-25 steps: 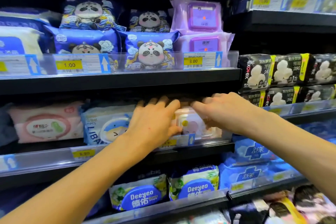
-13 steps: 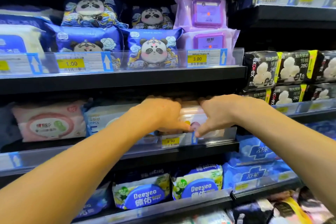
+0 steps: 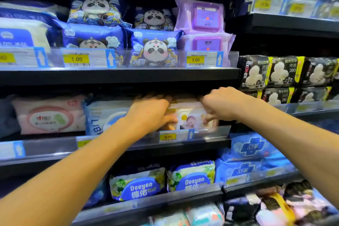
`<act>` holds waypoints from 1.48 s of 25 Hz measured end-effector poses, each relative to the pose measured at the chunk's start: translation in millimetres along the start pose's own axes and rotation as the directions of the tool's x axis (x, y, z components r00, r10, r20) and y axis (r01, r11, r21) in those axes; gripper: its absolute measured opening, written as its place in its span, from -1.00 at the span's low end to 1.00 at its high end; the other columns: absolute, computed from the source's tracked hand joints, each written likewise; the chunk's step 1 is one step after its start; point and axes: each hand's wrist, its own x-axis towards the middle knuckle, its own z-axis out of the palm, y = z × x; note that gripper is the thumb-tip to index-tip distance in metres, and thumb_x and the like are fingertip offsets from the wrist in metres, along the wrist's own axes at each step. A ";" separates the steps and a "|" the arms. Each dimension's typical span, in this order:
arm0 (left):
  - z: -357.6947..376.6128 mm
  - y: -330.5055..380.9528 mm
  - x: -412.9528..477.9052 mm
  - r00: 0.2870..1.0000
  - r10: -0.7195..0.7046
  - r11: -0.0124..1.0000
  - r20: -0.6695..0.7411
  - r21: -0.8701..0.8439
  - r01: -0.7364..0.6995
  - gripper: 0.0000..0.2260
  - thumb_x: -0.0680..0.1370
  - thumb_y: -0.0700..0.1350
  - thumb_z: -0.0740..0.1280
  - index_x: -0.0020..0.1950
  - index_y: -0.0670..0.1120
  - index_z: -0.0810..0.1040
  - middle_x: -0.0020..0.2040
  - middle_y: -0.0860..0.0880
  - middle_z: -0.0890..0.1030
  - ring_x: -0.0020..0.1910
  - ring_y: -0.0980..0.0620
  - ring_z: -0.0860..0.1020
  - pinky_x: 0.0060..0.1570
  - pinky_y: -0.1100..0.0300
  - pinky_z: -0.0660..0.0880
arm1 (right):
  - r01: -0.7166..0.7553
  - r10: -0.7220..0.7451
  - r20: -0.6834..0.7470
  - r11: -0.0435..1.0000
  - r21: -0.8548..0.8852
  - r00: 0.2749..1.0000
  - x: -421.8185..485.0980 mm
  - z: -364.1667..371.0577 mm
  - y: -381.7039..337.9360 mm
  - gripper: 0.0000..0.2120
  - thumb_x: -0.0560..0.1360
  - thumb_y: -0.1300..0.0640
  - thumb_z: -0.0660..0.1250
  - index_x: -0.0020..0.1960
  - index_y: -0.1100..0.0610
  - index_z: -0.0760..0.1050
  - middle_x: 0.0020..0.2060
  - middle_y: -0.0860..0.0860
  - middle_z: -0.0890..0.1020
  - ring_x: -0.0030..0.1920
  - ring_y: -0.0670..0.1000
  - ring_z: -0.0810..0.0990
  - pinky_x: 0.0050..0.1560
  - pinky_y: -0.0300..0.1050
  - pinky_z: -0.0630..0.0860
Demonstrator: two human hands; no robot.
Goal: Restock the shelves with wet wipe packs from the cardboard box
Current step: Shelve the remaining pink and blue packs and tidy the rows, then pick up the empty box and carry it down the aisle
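Head view: pale pink plastic wet wipe pack (image 3: 192, 119) with a baby's photo, lying on the middle black shelf (image 3: 201, 142) behind a clear rail, just above the yellow 8.90 price tag (image 3: 167, 136). Gripped at its left end by the left hand (image 3: 148, 113), fingers (image 3: 159, 99) over the top edge, thumb across the front. Pinched near its upper right corner by the right hand (image 3: 222, 104), fingers curled. Just left, a light blue wipe pack (image 3: 102, 117), then a pink oval-labelled pack (image 3: 49, 115). Blue panda-printed packs (image 3: 155, 49) on the shelf above; green-and-blue Deeyeo packs (image 3: 190, 176) below.
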 end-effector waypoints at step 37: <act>219.7 -64.9 -359.0 0.956 -0.192 0.971 0.222 -0.096 0.217 -0.28 0.42 0.40 0.30 0.39 -0.07 0.45 0.30 -0.14 0.52 0.23 -0.20 0.51 0.14 -0.14 0.53 | -0.131 -0.083 0.301 0.768 0.627 0.950 -187.6 195.0 -254.3 -0.17 0.43 -0.18 0.50 0.58 0.00 0.24 0.52 0.04 0.40 0.49 0.11 0.37 0.41 0.08 0.41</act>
